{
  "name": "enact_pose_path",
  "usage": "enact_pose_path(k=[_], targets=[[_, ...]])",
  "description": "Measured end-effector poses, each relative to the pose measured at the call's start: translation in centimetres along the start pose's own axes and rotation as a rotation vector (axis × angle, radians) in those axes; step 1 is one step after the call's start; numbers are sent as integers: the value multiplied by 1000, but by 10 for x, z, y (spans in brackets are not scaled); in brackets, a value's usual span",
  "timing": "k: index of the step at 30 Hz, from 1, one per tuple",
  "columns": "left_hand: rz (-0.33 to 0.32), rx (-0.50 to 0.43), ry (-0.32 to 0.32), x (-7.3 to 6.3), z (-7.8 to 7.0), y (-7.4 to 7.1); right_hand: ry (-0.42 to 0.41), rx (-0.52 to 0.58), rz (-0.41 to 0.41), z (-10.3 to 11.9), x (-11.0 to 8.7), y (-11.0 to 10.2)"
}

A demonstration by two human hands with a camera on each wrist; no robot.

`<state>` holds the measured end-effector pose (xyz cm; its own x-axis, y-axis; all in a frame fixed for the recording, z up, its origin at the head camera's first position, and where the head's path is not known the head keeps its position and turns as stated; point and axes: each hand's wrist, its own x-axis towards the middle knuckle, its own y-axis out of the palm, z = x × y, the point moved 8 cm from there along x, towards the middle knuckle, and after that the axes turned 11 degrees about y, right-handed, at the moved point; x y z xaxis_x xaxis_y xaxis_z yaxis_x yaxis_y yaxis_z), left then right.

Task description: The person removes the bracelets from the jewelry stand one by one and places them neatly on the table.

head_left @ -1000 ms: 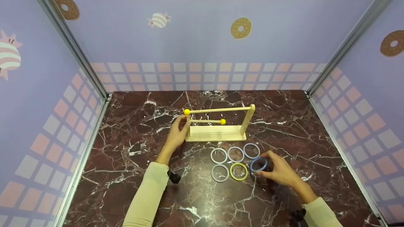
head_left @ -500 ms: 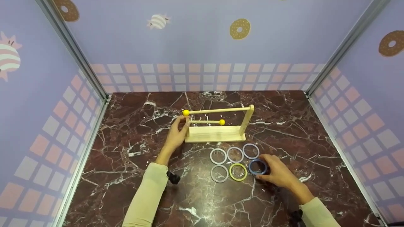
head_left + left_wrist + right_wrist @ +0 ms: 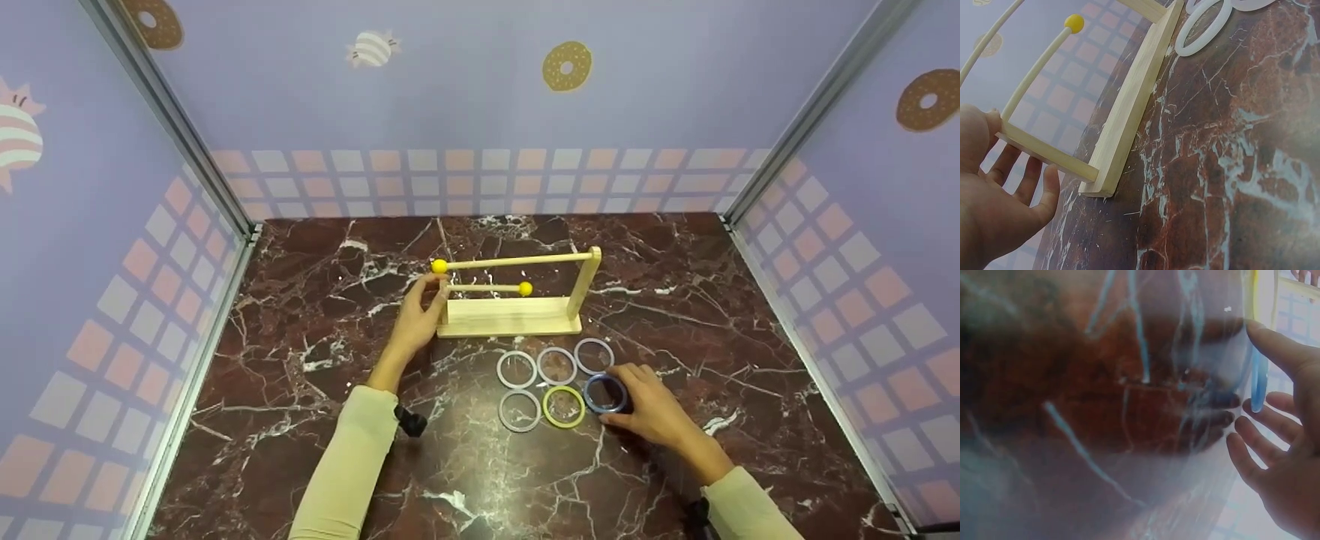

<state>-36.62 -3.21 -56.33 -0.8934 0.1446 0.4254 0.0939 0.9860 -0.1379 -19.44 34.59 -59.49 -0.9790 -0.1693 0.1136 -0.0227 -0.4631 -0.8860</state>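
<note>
My left hand [image 3: 416,319] grips the short upright of a pale wooden stand [image 3: 514,328] between thumb and fingers; the left wrist view shows the thumb by its top. Two horizontal rods extend from the stand's uprights, each tipped with a yellow ball, the lower ball [image 3: 526,289] and the upper ball [image 3: 440,266]. In front of the stand, my right hand [image 3: 652,405] pinches a blue ring [image 3: 586,396] between thumb and fingertips, low at the tabletop. In the right wrist view the blue ring [image 3: 1258,385] appears edge-on. Beside it lies a yellow-green ring [image 3: 563,426].
Several pale rings lie close together on the dark marbled table [image 3: 315,450], among them a white ring [image 3: 499,370] and a lilac ring [image 3: 539,367]. Patterned panels [image 3: 480,90] enclose the table at the back and both sides.
The blue ring, tilted one second ago, now lies flatter and slightly further left beside the yellow-green ring, with my right hand moving along. My left hand keeps its grip on the stand.
</note>
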Motion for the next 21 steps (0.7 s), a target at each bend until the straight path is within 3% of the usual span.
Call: enact_pose_path(k=[15, 21], targets=[[32, 26, -19, 2, 1, 7, -1, 45, -33, -9, -4, 1], [12, 20, -11, 3, -2, 4, -2, 54, -61, -8, -3, 4]])
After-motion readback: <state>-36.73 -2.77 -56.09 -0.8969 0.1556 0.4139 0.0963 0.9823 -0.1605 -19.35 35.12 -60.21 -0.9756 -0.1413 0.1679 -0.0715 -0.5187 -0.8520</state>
